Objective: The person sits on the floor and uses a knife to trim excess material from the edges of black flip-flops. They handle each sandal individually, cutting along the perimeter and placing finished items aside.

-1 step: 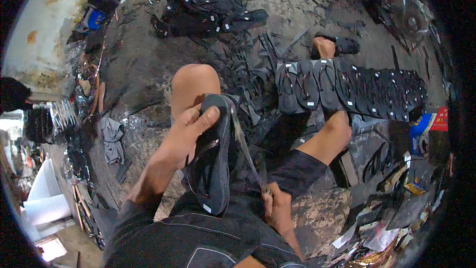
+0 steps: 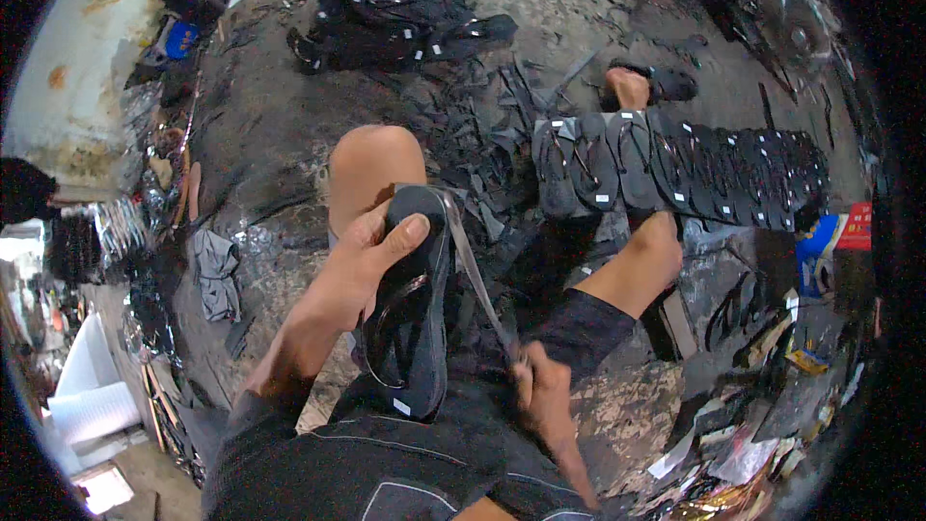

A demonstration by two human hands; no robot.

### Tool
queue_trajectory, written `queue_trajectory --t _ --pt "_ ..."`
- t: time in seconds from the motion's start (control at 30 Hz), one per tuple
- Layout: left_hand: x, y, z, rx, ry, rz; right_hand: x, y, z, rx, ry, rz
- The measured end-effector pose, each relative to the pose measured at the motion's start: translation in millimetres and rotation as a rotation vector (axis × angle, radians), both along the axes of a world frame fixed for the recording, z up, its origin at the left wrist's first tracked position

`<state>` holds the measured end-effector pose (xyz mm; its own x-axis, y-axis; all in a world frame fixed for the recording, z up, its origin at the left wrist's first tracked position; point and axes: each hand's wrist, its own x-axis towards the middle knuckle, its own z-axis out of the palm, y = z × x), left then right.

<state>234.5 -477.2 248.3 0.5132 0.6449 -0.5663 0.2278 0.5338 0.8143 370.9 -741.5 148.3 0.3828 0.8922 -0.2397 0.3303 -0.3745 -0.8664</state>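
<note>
the left hand point(image 2: 376, 249) grips the far end of a black flip-flop point(image 2: 420, 333) over the lap point(image 2: 482, 388), its long axis pointing almost straight ahead; a white label point(image 2: 401, 406), unreadable, marks the near end. the right hand point(image 2: 545, 386) grasps a narrow grey blade-like strip point(image 2: 476, 275).

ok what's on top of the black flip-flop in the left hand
On the flat black flip-flop are the thumb of the left hand, a dark shiny strap and a small white rectangular sticker. The surface under the thumb is covered.
</note>
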Motion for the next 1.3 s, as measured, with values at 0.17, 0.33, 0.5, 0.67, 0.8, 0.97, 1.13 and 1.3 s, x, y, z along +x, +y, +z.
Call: queue_trajectory --t 0.17,0.33,0.5,0.67,0.8,0.97,1.13,1.3 --pt "8.5 13.0 -1.2 0.206 0.066 -0.202 82.2 109.5 38.3 -0.043 -0.081 0.240" --pt "15.2 22.5 -6.2 0.190 0.109 -0.269 128.9 186.3 65.3 0.022 -0.064 0.564" --pt "42.9 27.6 2.7 0.367 0.032 -0.598 121.1 249.0 12.1 0.481 0.064 0.428" --pt "30.4 88.5 -5.1 0.529 -0.237 0.408 162.9 194.5 -27.7 0.463 0.205 -0.370" --pt "33.2 48.9 -49.9 0.224 -0.428 0.332 115.1 151.8 -2.6 0.500 0.214 -0.498" --pt "85.1 20.2 -23.8 -0.232 -0.695 0.446 32.2 83.0 -8.2 0.393 -0.039 -0.269" --pt "79.6 8.8 -28.9 -0.236 -0.668 0.416 4.9 30.8 -30.5 0.239 -0.039 -0.245" --pt "69.0 -11.9 -44.0 -0.161 -0.533 0.315 64.8 64.8 -13.1 0.223 -0.182 -0.200"
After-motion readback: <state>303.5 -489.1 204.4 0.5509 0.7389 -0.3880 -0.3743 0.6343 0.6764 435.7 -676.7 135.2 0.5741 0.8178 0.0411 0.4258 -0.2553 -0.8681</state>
